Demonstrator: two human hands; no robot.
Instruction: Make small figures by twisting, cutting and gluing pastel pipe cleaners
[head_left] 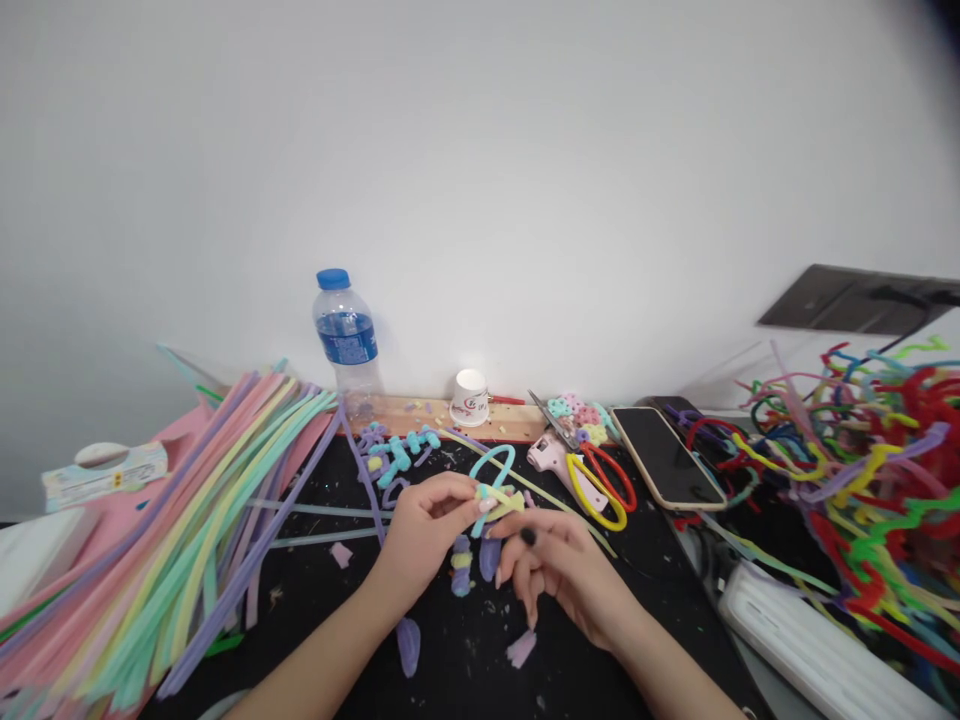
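The thing in hand, a small twisted piece of aqua and yellow fuzzy stems (512,500), sits at the centre of the dial, above the bench (450,690), with its aqua loop (495,452) rising towards 12. The left hand (433,515) comes in from 8 o'clock, thumb and forefinger pinched on the piece; the right hand (559,570) comes from 4, its fingers bent up against the yellow part's lower edge, though I cannot tell whether they grip or only touch. The piece should be very light, soft outside with bendable wire within, hardly slippery, and easily squashed at the open loop; the dense yellow twist looks the safest place to hold. The bench top is black, sprinkled with lint and offcuts, with a wooden strip (409,412) along its far edge. A paper cup (470,400) stands near 12, a bottle (346,335) at 10, and a striped bundle of straight stems (240,480) fans out at 9. A pale pink glue gun (550,460) lies towards 2, the scissors (616,480) and a phone (667,458) just short of 3, and a bright tangle of stems (892,500) at 3. A plain pale wall (480,180) closes the view beyond.
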